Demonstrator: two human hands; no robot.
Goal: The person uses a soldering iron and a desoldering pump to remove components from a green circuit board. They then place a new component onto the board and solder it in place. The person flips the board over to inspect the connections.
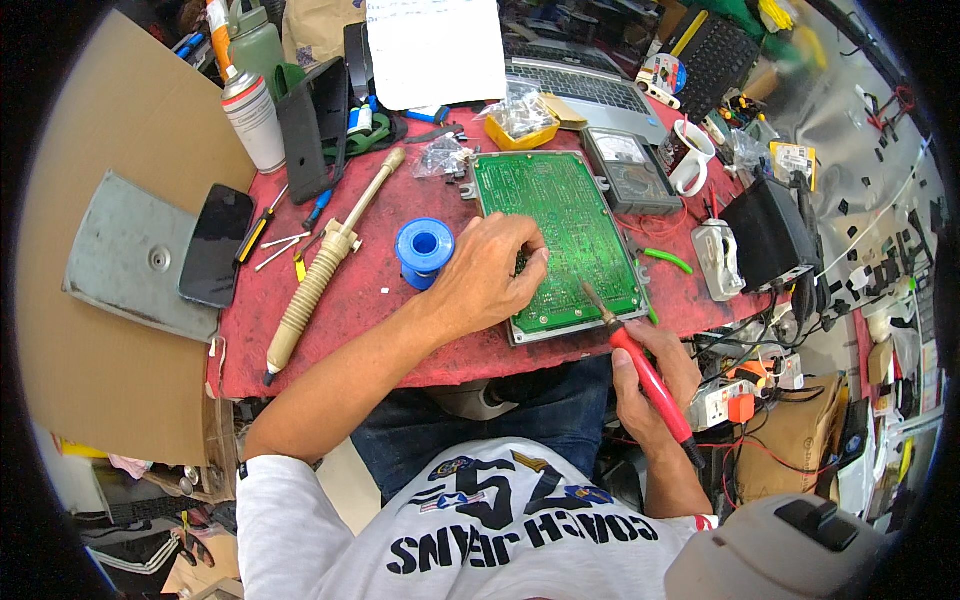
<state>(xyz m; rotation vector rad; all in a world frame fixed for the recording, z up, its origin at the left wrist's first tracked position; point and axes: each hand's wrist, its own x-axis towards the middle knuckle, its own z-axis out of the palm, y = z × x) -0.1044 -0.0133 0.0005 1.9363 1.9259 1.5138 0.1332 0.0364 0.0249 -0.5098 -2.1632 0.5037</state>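
A green circuit board (575, 215) in a metal frame lies at the middle of the red work surface. My right hand (678, 372) is closed around the red handle of a soldering iron (650, 375), its tip at the board's lower right part; whether it touches is too small to tell. Over the board's left edge, my left hand (490, 268) has its fingers curled and pinched together. What it holds, if anything, is hidden. Just left of that hand stands a blue spool (424, 250). A cream desoldering pump (318, 288) lies farther left.
An analog multimeter (630, 165), a mug (688, 155) and a black box (768, 235) stand to the right. Behind are a laptop (590, 85) and a yellow tray (520, 130). Leftward lie a phone (216, 245), a screwdriver (262, 225) and a spray can (252, 120).
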